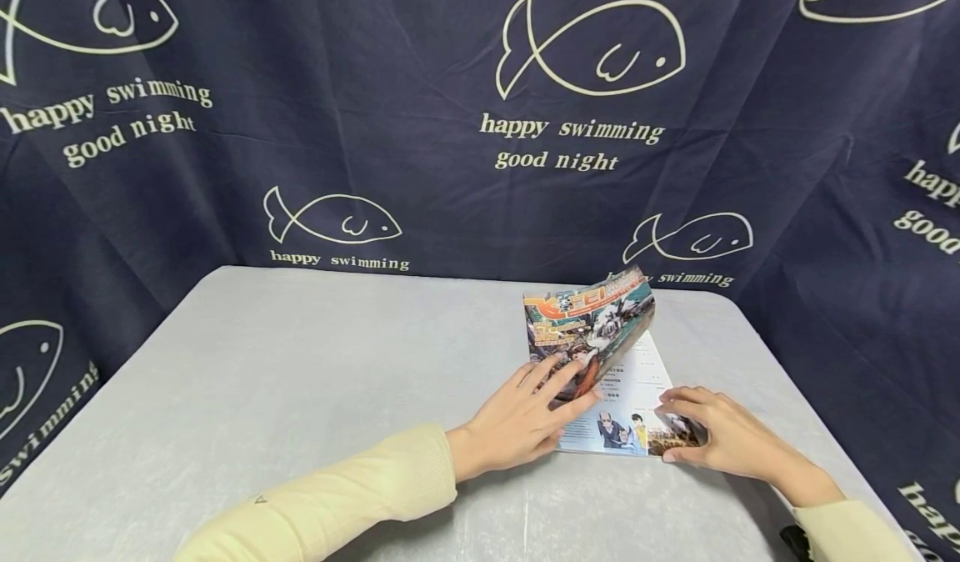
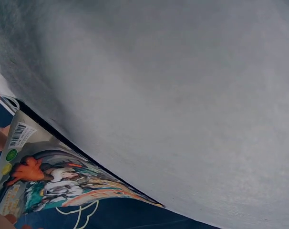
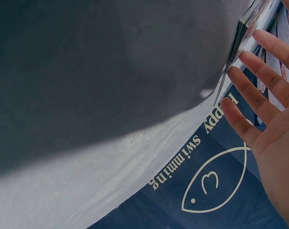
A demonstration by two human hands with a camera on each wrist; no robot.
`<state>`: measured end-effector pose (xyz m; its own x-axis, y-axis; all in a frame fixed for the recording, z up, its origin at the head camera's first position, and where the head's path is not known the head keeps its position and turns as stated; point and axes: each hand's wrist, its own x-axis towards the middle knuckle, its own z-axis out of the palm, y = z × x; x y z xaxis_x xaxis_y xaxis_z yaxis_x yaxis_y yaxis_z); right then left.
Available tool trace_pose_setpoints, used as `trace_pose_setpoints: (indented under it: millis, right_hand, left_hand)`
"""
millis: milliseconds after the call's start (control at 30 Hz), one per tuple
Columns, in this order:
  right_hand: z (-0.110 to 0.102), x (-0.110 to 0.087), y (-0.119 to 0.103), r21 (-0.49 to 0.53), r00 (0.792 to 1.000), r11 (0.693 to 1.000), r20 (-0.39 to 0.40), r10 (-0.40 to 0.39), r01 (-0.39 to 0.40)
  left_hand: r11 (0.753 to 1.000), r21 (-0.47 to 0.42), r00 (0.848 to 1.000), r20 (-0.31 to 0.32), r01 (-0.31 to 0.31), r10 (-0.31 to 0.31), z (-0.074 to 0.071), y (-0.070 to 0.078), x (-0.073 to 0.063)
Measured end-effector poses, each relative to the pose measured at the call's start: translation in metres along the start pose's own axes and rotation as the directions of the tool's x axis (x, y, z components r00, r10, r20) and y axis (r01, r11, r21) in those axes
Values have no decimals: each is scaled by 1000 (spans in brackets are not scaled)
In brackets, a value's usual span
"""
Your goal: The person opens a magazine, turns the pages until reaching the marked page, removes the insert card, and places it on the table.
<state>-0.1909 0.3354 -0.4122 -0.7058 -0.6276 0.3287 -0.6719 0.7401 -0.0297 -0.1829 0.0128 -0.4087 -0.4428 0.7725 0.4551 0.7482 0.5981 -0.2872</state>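
1. A glossy, colourful paper magazine [image 1: 617, 370] lies on the right half of the pale grey counter [image 1: 337, 362], its front cover [image 1: 558, 328] raised and bent up along the right side
2. The cover carries crowded comic-style artwork in teal, white, brown and orange under large orange title characters, too small to read surely
3. Close up, the cover shows a white barcode label [image 2: 21, 135] beside a green round mark [image 2: 11, 155] and a yellow one
4. The bared white-and-blue inside page [image 1: 645, 378] has small dark print and cartoon figures [image 1: 622, 431] near its lower edge
5. Of the two hands, the left hand [image 1: 517, 420] rests loosely extended fingers across the cover; the right hand [image 1: 723, 433], relaxed with fingers spread, is at the magazine's lower right corner
6. Behind, navy cloth [image 1: 420, 87] with cream fish outlines reads "happy swimming good night"
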Motion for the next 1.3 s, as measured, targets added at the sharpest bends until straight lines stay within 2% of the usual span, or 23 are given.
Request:
trace_pose_setpoints:
  millis: [233, 567, 1033, 1300]
  right_hand:
    - [-1, -1, -1, -7, 1000, 1000, -6, -4, 4]
    - [-1, -3, -3, -6, 1000, 1000, 8, -1, 1]
    - [-5, -5, -7, 1, 1000, 1000, 24, 13, -13]
    - [-6, -7, -8, 6, 999, 1000, 32, 26, -26]
  left_hand:
    - [998, 52, 1000, -5, 26, -26, 0, 0, -3]
    - [995, 95, 998, -62, 32, -26, -1, -2, -9]
    - [991, 134, 999, -48, 30, -24, -4, -2, -15]
    - [981, 190, 999, -35, 24, -18, -8, 0, -17]
